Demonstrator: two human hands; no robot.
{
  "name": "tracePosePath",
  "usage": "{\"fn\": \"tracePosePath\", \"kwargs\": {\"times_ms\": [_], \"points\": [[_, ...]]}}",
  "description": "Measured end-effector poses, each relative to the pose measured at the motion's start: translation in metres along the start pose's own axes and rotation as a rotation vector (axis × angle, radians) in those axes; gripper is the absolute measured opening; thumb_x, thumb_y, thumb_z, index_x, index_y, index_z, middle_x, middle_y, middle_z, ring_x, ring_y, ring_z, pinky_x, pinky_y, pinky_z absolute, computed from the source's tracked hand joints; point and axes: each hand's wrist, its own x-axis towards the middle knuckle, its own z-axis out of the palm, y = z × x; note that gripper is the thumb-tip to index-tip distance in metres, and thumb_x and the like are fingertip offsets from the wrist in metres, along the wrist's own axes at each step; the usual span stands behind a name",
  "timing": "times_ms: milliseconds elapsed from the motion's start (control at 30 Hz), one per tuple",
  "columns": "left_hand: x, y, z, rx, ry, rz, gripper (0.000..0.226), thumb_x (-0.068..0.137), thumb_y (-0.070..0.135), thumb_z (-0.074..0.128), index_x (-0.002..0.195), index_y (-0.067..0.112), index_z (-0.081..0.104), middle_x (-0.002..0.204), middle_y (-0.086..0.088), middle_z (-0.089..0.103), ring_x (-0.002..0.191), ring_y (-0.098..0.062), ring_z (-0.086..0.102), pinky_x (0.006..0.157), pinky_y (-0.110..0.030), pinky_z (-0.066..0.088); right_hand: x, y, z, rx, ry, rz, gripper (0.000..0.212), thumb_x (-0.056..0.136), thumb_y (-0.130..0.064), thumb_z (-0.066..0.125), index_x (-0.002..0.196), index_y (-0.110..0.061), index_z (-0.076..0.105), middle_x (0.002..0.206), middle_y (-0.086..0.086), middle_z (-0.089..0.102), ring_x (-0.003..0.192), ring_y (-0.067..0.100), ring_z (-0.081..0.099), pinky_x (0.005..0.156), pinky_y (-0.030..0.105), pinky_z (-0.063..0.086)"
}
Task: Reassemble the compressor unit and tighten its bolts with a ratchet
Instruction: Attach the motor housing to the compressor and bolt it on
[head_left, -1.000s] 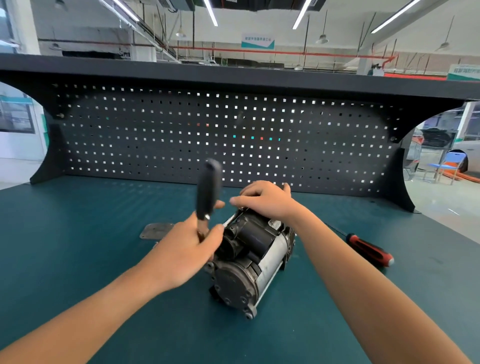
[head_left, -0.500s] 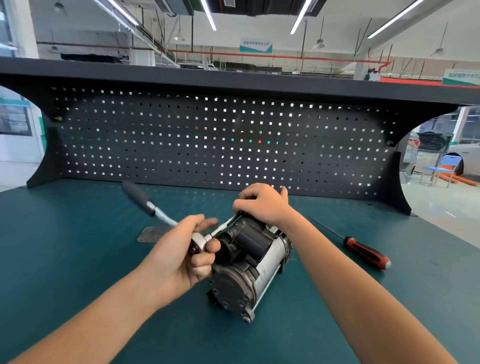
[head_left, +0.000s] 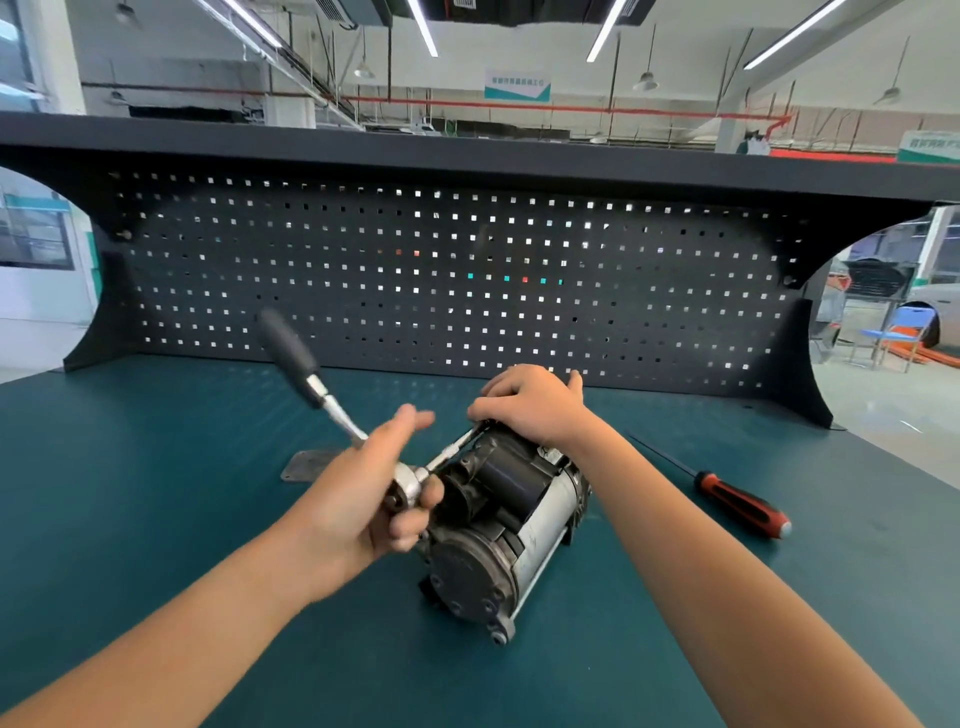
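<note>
on the bench (head_left: 156, 467), centre, lying on its side with dark end cap toward 6 o'clock: compressor (head_left: 511, 512). clamped over its far end at 12 o'clock: right grip (head_left: 530, 405), fingers curled on the housing. at its 9 o'clock: left grip (head_left: 369, 499), lower fingers wrapped round the ratchet (head_left: 332, 408) head, black handle slanting to 11 o'clock. apart at 3 o'clock: red-handled screwdriver (head_left: 743, 506). at 10 o'clock: flat metal plate (head_left: 306, 465).

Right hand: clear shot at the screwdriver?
Probably yes: the screwdriver lies in the open right of the compressor, nothing between it and the right hand, which holds the compressor.
</note>
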Motion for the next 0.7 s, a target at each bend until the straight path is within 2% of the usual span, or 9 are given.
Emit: {"fn": "tracePosePath", "kwargs": {"times_ms": [67,133,267,333,400,467,567,633,700], "points": [[0.000,0.003,0.002,-0.394,-0.062,-0.179,0.030,0.095,0.040,0.041,0.109,0.018,0.056,0.046,-0.002,0.043,0.027,-0.006,0.027,0.028,-0.009,0.022,-0.002,-0.001,0.001,-0.012,0.017,-0.002,0.037,0.077,-0.040,0.060,0.051,-0.014,0.058,0.090,0.002,0.071,0.087,0.007,0.055,0.107,0.055,-0.007],[0.000,0.007,0.002,-0.417,-0.106,-0.190,0.026,0.095,0.030,0.040,0.109,0.015,0.056,0.045,-0.002,0.041,0.026,-0.006,0.024,0.028,-0.008,0.018,-0.003,-0.004,0.002,-0.019,0.027,0.006,0.039,0.077,-0.039,0.059,0.044,-0.020,0.053,0.077,-0.002,0.069,0.080,0.004,0.054,0.108,0.055,-0.006],[0.004,0.005,-0.003,0.183,-0.105,0.077,0.028,0.096,0.019,0.038,0.111,0.033,0.058,0.044,-0.002,0.045,0.031,-0.011,0.025,0.034,-0.013,0.022,-0.004,-0.005,0.001,-0.018,0.026,0.020,0.040,0.078,-0.038,0.056,0.038,-0.036,0.055,0.055,-0.012,0.054,0.077,0.005,0.049,0.109,0.056,-0.007],[0.007,0.004,-0.010,0.487,-0.117,0.268,0.035,0.096,0.017,0.040,0.114,0.045,0.051,0.045,0.001,0.046,0.035,-0.010,0.030,0.037,-0.017,0.028,-0.003,-0.004,0.001,-0.007,0.022,0.025,0.042,0.079,-0.037,0.054,0.037,-0.032,0.053,0.053,-0.010,0.050,0.072,0.005,0.049,0.109,0.056,-0.007],[0.011,0.004,-0.020,0.885,-0.155,0.508,0.043,0.095,0.020,0.042,0.118,0.056,0.039,0.048,0.005,0.044,0.043,-0.007,0.033,0.047,-0.018,0.032,-0.003,-0.003,0.001,0.002,0.031,0.027,0.042,0.079,-0.035,0.053,0.038,-0.027,0.052,0.057,-0.007,0.054,0.072,0.006,0.052,0.109,0.055,-0.007],[0.012,0.002,-0.027,1.181,-0.188,0.643,0.052,0.093,0.022,0.045,0.121,0.062,0.026,0.051,0.010,0.047,0.049,-0.010,0.039,0.051,-0.017,0.032,-0.003,-0.002,0.001,-0.001,0.046,0.012,0.033,0.080,-0.034,0.052,0.051,-0.022,0.061,0.073,-0.003,0.066,0.081,0.009,0.055,0.109,0.054,-0.005],[0.014,-0.004,-0.029,1.144,-0.164,0.634,0.055,0.091,0.019,0.048,0.123,0.058,0.026,0.052,0.011,0.049,0.050,-0.010,0.042,0.051,-0.017,0.032,-0.006,-0.003,-0.001,0.047,0.073,-0.038,0.024,0.085,-0.032,0.052,0.068,-0.021,0.065,0.086,-0.016,0.065,0.092,0.008,0.053,0.111,0.052,0.005],[0.016,-0.008,-0.027,1.021,-0.126,0.594,0.050,0.090,0.018,0.051,0.120,0.053,0.033,0.048,0.011,0.049,0.049,-0.009,0.042,0.050,-0.014,0.034,-0.010,0.001,-0.003,0.262,0.215,-0.083,0.015,0.090,-0.029,0.053,0.079,-0.030,0.063,0.089,-0.027,0.056,0.097,0.004,0.050,0.110,0.043,0.024],[0.019,-0.014,-0.027,0.963,-0.090,0.592,0.041,0.087,0.019,0.055,0.112,0.050,0.042,0.048,0.011,0.050,0.049,-0.007,0.042,0.051,-0.012,0.034,-0.020,0.011,-0.002,0.568,0.376,-0.044,0.011,0.093,-0.028,0.051,0.097,-0.033,0.061,0.105,-0.023,0.053,0.103,-0.001,0.049,0.102,0.030,0.037]]}}
